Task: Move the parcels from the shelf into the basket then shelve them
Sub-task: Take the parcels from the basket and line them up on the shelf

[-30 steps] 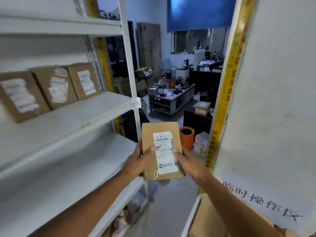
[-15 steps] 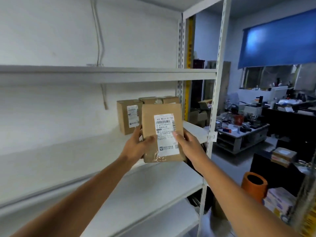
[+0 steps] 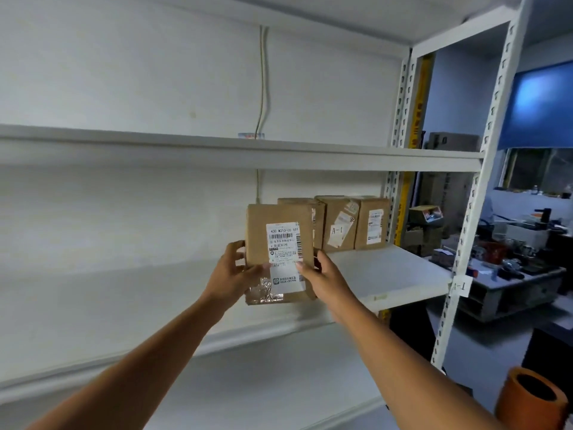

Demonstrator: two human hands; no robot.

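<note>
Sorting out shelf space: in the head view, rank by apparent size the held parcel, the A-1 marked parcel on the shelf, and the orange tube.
1. held parcel, though it is nearest the camera.
2. orange tube, cut off by the frame, so unsure.
3. A-1 marked parcel, farther back.

a single head-worn wide-angle view looks forward, slightly up, close to a white shelf unit [image 3: 387, 276] at arm's reach.
</note>
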